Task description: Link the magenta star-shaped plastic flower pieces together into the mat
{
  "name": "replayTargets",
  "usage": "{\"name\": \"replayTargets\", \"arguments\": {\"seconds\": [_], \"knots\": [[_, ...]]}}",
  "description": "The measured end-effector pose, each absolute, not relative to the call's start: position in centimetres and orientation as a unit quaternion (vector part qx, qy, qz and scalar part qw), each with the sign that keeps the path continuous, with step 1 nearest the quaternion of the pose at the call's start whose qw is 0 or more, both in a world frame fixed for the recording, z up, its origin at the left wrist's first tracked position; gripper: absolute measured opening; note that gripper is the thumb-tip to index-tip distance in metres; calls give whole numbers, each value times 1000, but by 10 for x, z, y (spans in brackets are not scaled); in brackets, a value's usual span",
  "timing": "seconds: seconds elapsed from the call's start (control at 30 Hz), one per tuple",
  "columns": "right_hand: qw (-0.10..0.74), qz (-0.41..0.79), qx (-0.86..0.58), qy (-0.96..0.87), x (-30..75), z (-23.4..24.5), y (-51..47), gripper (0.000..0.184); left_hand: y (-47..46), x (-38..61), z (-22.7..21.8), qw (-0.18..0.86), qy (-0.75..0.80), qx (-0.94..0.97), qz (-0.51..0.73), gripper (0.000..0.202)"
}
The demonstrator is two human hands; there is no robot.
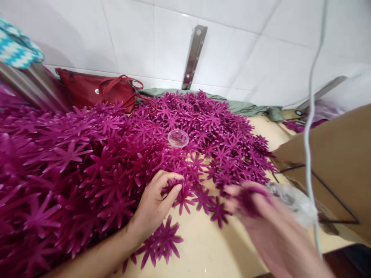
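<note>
My left hand (158,199) is closed, thumb and forefinger nearly meeting around a purple artificial flower (184,195) at the edge of the pile. Whether its other fingers hold anything is hidden. Smeared by motion, my right hand (255,216) is curled around a dark purple flower piece (251,199), over the right side of the table. A huge heap of the same many-petalled flowers (113,183) spreads across the left and back. Two loose flowers (218,211) lie between my hands, and others (168,239) rest below my left wrist.
A clear round plastic lid or dish (178,138) sits on the heap. Behind it are a red bag (87,87) and grey-green cloth (243,108) along the tiled wall. At right stand a cardboard box (333,154), a clear plastic bag (292,202) and a hanging white cable (309,127).
</note>
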State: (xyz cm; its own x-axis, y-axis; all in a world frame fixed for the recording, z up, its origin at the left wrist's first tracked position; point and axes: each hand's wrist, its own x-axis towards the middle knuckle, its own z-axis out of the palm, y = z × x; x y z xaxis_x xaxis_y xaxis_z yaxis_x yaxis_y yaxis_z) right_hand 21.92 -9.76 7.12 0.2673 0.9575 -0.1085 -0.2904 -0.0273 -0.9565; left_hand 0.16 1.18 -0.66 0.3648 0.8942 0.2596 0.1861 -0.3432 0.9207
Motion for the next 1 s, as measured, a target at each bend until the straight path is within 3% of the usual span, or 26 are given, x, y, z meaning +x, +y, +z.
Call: {"name": "replayTargets", "arguments": {"seconds": [0.1,0.17,0.37,0.57,0.77,0.83,1.0], "knots": [[593,625,-430,-270,188,62,-59,27,13,2,-6,413,358,738,396,24],[601,636,-405,-266,174,55,-37,26,12,2,-6,416,330,754,386,25],[618,573,-433,-321,168,37,-18,24,7,1,0,393,328,734,446,32],[637,494,-461,-371,166,36,-8,25,17,7,18,510,346,632,470,28],[622,368,-525,-450,165,36,-1,12,22,23,27,613,336,522,488,25],[607,363,-530,-468,166,33,-2,16,23,27,23,620,348,484,510,23],[623,450,-500,-400,170,22,-4,47,28,28,9,625,399,422,522,22]]}}
